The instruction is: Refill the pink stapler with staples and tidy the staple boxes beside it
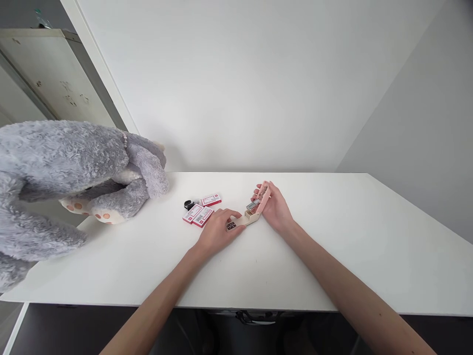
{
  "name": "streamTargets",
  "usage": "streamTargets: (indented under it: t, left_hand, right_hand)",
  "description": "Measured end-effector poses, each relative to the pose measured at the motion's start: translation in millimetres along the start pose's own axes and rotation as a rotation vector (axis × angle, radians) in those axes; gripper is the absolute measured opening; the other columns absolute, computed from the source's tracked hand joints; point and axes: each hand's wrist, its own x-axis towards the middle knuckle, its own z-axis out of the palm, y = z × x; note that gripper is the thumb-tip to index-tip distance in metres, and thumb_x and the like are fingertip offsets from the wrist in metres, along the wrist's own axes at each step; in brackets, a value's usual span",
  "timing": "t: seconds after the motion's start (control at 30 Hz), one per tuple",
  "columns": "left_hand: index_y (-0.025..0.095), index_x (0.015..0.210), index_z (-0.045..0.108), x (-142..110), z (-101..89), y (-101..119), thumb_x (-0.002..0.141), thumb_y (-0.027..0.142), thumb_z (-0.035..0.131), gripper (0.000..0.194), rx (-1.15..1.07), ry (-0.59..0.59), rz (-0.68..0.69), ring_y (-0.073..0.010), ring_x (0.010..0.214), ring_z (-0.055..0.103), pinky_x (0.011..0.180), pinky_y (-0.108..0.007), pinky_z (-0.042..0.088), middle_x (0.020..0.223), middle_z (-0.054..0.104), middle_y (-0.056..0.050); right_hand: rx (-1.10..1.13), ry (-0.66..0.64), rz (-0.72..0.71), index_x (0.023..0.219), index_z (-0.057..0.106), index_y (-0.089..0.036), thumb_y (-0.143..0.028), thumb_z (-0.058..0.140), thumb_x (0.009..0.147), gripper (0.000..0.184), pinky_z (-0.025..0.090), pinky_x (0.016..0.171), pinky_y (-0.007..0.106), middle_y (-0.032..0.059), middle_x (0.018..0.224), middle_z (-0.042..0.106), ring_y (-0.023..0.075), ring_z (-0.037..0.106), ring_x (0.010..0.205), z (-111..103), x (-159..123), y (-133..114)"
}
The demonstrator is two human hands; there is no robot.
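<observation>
A pink and cream stapler [263, 197] lies opened out on the white table between my hands. My left hand [219, 228] has its thumb and fingers closed on the cream base, where a dark patterned patch shows. My right hand [276, 209] is wrapped round the pink top part, which is tilted up. A silver metal piece [253, 204] sticks out to the left near the hinge; whether it is staples or part of the stapler I cannot tell. Several red-and-white small boxes [203, 216] and a black object [189, 204], perhaps a staple remover, lie beyond my left hand.
A large grey plush toy [66, 153] sits across the left end of the white table [351, 236]. Behind the table rises a white wall [240, 88], with a grey panel on the right. A worn cabinet [55, 74] stands at the far left.
</observation>
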Motion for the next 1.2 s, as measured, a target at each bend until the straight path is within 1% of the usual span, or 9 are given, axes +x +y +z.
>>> streamTargets:
  t: [0.2, 0.33, 0.4, 0.5, 0.63, 0.77, 1.0, 1.1, 1.2]
  left_hand:
    - [0.025, 0.114, 0.068, 0.5, 4.3, -8.0, 0.090, 0.040, 0.067, 0.028, 0.039, 0.050, 0.043, -0.0275, 0.104, 0.063, 0.083, -0.040, 0.053, 0.107, 0.071, -0.006]
    - [0.025, 0.118, 0.067, 0.8, 5.7, -13.3, 0.092, 0.037, 0.065, 0.029, 0.053, 0.068, 0.068, -0.0282, 0.114, 0.060, 0.088, -0.041, 0.053, 0.114, 0.070, -0.007]
    - [0.025, 0.119, 0.066, 0.9, 6.0, -14.9, 0.093, 0.037, 0.064, 0.029, 0.056, 0.073, 0.072, -0.0282, 0.117, 0.059, 0.091, -0.041, 0.053, 0.116, 0.069, -0.007]
    - [0.024, 0.119, 0.066, 1.2, 6.0, -15.4, 0.094, 0.037, 0.062, 0.029, 0.065, 0.090, 0.078, -0.0284, 0.119, 0.058, 0.096, -0.042, 0.051, 0.118, 0.069, -0.008]
    - [0.023, 0.118, 0.065, 1.2, 4.6, -13.5, 0.095, 0.038, 0.061, 0.028, 0.078, 0.125, 0.086, -0.0289, 0.121, 0.057, 0.101, -0.044, 0.049, 0.118, 0.070, -0.008]
    - [0.023, 0.117, 0.064, 0.8, 1.6, -11.4, 0.097, 0.038, 0.059, 0.025, 0.094, 0.154, 0.111, -0.0288, 0.123, 0.055, 0.104, -0.046, 0.046, 0.119, 0.070, -0.007]
    - [0.023, 0.121, 0.058, 0.9, -0.4, -11.0, 0.097, 0.037, 0.059, 0.028, 0.123, 0.167, 0.134, -0.0287, 0.123, 0.055, 0.104, -0.046, 0.046, 0.123, 0.066, -0.008]
    - [0.023, 0.127, 0.053, 1.3, 0.0, -11.0, 0.092, 0.038, 0.066, 0.040, 0.135, 0.197, 0.111, -0.0310, 0.126, 0.055, 0.105, -0.047, 0.045, 0.128, 0.063, -0.010]
    - [0.022, 0.134, 0.047, 1.8, 0.1, -10.8, 0.085, 0.037, 0.072, 0.058, 0.181, 0.285, 0.106, -0.0343, 0.131, 0.051, 0.110, -0.051, 0.042, 0.134, 0.058, -0.013]
  right_hand:
    - [0.063, 0.087, -0.032, 0.093, 0.068, -0.023, -0.055, 0.075, 0.083, 0.034, 0.060, 0.075, 0.035, 0.0019, 0.089, 0.065, 0.0180, 0.065, 0.077, -13.5, 8.3, -2.2]
    - [0.011, 0.158, -0.067, 0.090, 0.066, -0.025, -0.053, 0.076, 0.081, 0.031, 0.060, 0.077, 0.038, 0.0020, 0.087, 0.066, 0.0190, 0.065, 0.076, -22.7, 12.5, -5.7]
    - [-0.085, 0.203, -0.092, 0.089, 0.066, -0.025, -0.052, 0.074, 0.080, 0.029, 0.060, 0.077, 0.039, 0.0030, 0.088, 0.067, 0.0203, 0.065, 0.077, -27.5, 14.7, -8.0]
    - [-0.313, 0.294, -0.155, 0.086, 0.065, -0.025, -0.049, 0.070, 0.079, 0.025, 0.060, 0.074, 0.040, 0.0041, 0.090, 0.068, 0.0216, 0.066, 0.078, -34.4, 18.7, -10.3]
    - [-0.490, 0.371, -0.197, 0.082, 0.066, -0.024, -0.043, 0.068, 0.077, 0.020, 0.058, 0.066, 0.036, 0.0047, 0.089, 0.068, 0.0208, 0.065, 0.078, -41.3, 21.9, -9.8]
    - [-0.650, 0.389, -0.192, 0.081, 0.068, -0.023, -0.039, 0.066, 0.078, 0.017, 0.055, 0.060, 0.031, 0.0037, 0.085, 0.068, 0.0184, 0.063, 0.075, -43.1, 21.1, -7.0]
    - [-0.843, 0.364, -0.164, 0.083, 0.068, -0.023, -0.041, 0.066, 0.081, 0.018, 0.054, 0.060, 0.032, 0.0033, 0.085, 0.070, 0.0166, 0.065, 0.064, -38.8, 16.9, -3.9]
    - [-0.888, 0.370, -0.173, 0.088, 0.068, -0.023, -0.044, 0.064, 0.085, 0.022, 0.053, 0.059, 0.032, 0.0044, 0.092, 0.071, 0.0161, 0.066, 0.060, -34.4, 12.0, -4.6]
    - [-0.965, 0.359, -0.267, 0.093, 0.067, -0.024, -0.047, 0.057, 0.091, 0.025, 0.052, 0.064, 0.034, 0.0054, 0.101, 0.071, 0.0168, 0.066, 0.063, -26.2, 4.7, -5.7]
